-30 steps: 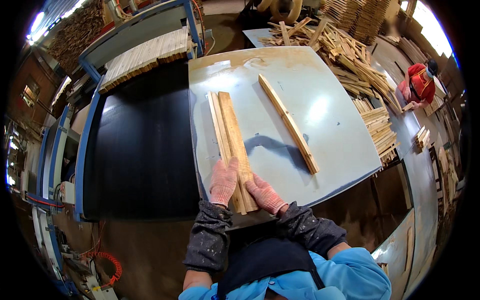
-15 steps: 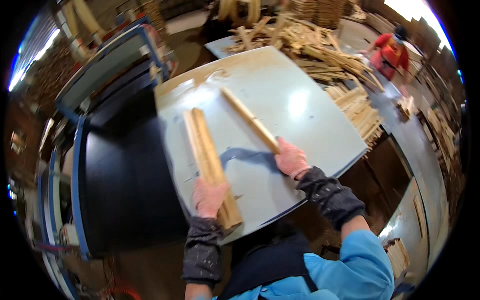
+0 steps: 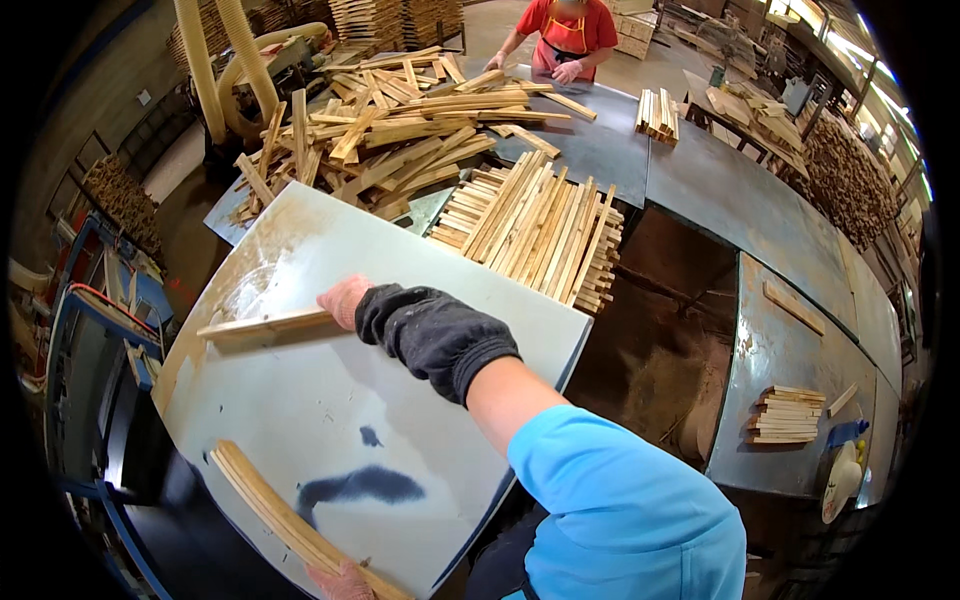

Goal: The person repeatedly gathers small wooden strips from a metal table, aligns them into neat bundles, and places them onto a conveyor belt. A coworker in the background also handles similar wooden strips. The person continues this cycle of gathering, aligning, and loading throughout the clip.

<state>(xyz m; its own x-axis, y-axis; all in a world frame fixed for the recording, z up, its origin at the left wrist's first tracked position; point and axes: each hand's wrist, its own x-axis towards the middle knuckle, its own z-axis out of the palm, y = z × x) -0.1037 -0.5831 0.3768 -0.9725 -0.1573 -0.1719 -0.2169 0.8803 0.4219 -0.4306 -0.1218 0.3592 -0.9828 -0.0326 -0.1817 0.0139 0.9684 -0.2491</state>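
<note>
My right hand [image 3: 346, 301], in a pink glove, is closed round the near end of a single wooden strip [image 3: 262, 325]. The strip points left across the pale sheet-topped table [image 3: 400, 380], and my right arm reaches out over the tabletop. At the lower edge of the view, my left hand [image 3: 342, 580], also gloved in pink, grips wooden strips [image 3: 275, 505] that lie side by side along the table's near left part. Only part of that hand shows; the frame cuts off the rest.
Beyond the table lies a stack of wooden strips [image 3: 540, 225], with a loose heap of wood pieces [image 3: 400, 125] behind it. A co-worker [image 3: 568, 40] in red stands at the far metal bench [image 3: 600, 125]. On the right bench are a small strip bundle [image 3: 786, 414] and a hat [image 3: 842, 482].
The view has turned right. My right hand has carried its strip farther over the table and swung it to point left. My left hand remains on its strips, now near the lower edge.
</note>
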